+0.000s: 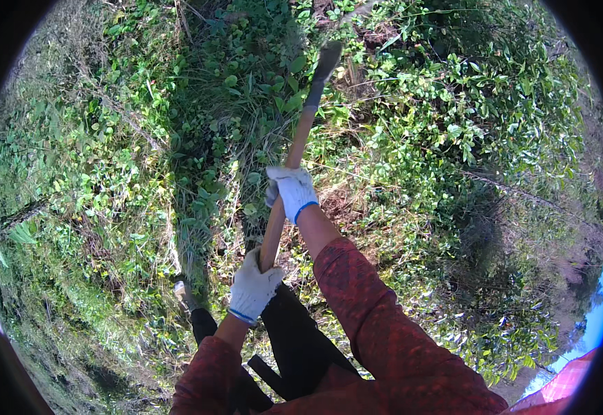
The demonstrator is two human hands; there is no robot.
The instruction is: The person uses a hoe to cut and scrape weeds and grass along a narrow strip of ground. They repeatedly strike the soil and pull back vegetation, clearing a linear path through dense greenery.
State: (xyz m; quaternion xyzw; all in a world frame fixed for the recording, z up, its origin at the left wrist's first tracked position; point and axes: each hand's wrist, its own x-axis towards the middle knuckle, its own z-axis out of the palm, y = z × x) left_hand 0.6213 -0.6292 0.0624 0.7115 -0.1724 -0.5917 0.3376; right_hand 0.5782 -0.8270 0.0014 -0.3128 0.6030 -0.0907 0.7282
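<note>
A long-handled tool (301, 136) with a wooden shaft and a dark metal head slants up from the lower middle of the view. My left hand (255, 288), in a white knit glove with a blue cuff edge, is closed around the lower end of the shaft. Further up, my right hand (293, 191), gloved alike, grips the middle of the shaft. The metal head (327, 62) is over leafy ground plants near the top; its far end is blurred, so its exact shape cannot be told.
Dense green undergrowth (405, 140) covers the slope all around. A dead branch (13, 220) lies at the left, and a thin bare stem (519, 194) at the right. My dark-trousered legs (296, 332) and a shoe (179, 290) are below. Reddish-brown litter (340, 205) shows right of the shaft.
</note>
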